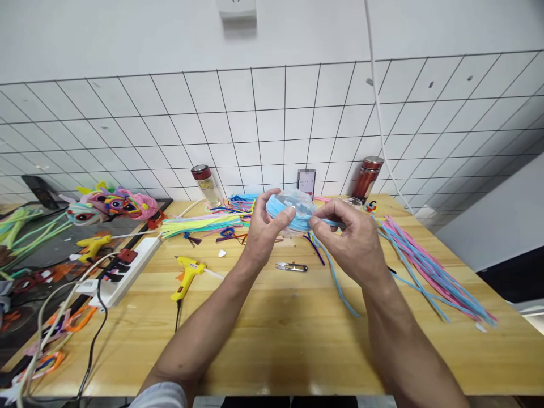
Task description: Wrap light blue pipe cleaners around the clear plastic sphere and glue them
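Note:
My left hand (268,226) is closed around a bundle of light blue pipe cleaners (278,208) in a clear plastic bag (297,198), held above the middle of the table. The thumb lies across the bundle. My right hand (346,232) pinches the blue strands at the bundle's right end, thumb against fingers. One loose blue pipe cleaner (338,283) trails below it onto the table. Under the hands, small thread snips (291,267) lie on the wood beside a short dark purple pipe cleaner (315,249).
A yellow glue gun (187,275) lies left, near a white power strip (131,272) with cables. Pink and blue pipe cleaners (437,272) spread at right; yellow and green ones (204,224) lie back left. A glass bottle (207,184) and red flask (368,178) stand by the wall.

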A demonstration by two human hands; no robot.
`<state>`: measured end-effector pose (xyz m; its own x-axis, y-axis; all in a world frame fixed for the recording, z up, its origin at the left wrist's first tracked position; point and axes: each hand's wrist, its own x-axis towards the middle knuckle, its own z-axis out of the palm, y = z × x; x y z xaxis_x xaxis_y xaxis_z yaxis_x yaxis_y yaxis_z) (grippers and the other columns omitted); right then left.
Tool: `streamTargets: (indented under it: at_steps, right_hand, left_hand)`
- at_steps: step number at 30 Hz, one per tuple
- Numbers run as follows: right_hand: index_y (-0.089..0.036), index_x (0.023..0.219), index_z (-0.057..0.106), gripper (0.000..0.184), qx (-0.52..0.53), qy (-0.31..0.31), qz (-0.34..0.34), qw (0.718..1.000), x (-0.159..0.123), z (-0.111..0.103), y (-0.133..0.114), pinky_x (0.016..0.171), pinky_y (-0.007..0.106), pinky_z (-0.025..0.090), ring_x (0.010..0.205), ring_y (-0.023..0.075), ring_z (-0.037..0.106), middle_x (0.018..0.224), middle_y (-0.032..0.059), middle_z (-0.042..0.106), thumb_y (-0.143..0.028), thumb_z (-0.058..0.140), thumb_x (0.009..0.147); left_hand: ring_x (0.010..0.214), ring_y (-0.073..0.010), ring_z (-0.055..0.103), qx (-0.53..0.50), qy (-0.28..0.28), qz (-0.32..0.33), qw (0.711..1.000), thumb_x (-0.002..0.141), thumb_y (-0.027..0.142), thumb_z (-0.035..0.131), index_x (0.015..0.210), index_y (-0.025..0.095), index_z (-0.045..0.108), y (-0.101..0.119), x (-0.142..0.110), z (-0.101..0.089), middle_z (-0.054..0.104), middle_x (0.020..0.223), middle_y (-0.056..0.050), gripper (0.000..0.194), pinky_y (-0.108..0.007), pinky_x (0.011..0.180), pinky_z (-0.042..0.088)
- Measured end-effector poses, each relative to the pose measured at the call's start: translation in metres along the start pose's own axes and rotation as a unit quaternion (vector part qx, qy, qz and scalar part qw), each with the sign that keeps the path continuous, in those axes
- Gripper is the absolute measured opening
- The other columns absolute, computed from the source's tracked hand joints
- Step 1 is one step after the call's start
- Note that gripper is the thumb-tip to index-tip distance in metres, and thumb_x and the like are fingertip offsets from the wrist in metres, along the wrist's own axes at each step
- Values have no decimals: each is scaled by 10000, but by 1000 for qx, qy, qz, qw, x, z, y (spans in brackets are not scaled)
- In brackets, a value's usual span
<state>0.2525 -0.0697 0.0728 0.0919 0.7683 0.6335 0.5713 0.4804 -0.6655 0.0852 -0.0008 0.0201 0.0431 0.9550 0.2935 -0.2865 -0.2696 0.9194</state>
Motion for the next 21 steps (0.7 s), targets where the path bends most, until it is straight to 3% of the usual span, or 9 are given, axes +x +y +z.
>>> streamTargets:
  at_steps: [9, 18, 21]
  right_hand:
    - [-244, 728, 639, 180, -1, 11, 4, 1000, 0, 3, 2, 613, 307, 441, 594, 148, 559, 675, -16, 692, -319, 682, 886]
    - [-244, 713, 615, 180, -4, 1, 1, 1000, -2, 4, 6, 631, 319, 427, 620, 153, 567, 667, -24, 657, -291, 672, 878]
    - [-245, 707, 609, 180, -6, -5, 4, 1000, 0, 4, 7, 628, 320, 426, 620, 155, 571, 667, -22, 662, -284, 670, 872]
  left_hand:
    - [1062, -263, 732, -43, 7, -6, 999, 735, 455, 963, 1311, 298, 680, 3, -3, 3, 733, 1155, -49, 660, -349, 880, 637]
    - [1093, -236, 716, -36, -19, 32, 999, 767, 505, 950, 1330, 261, 652, 3, -4, 4, 727, 1215, -54, 683, -336, 951, 594]
    - [1063, -230, 717, -29, -18, 28, 999, 773, 512, 947, 1330, 275, 666, 1, -3, 3, 726, 1204, -48, 667, -322, 899, 605]
